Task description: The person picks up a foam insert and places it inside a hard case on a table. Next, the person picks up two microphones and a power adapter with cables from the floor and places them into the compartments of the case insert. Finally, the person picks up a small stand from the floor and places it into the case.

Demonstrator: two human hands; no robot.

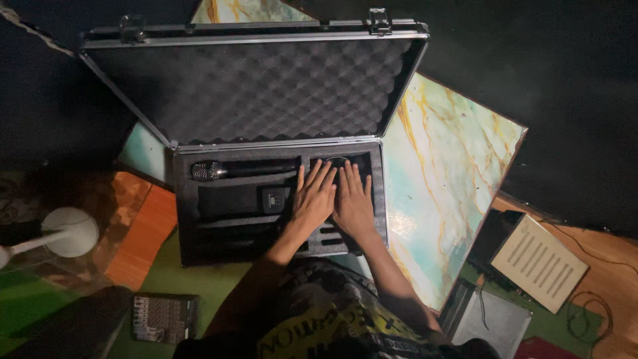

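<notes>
Small dark screen [274,197] in the case's foam

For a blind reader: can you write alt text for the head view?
Left hand and right hand lie flat, side by side, on the foam tray of an open case. A microphone lies in its upper-left slot.

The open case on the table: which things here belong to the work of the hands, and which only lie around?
In use:
- open case with foam lining
- left hand and right hand, flat on the foam
- microphone in its slot
- small black unit

Lying about:
- marble-pattern table
- white lamp
- beige box
- small mixer
</notes>
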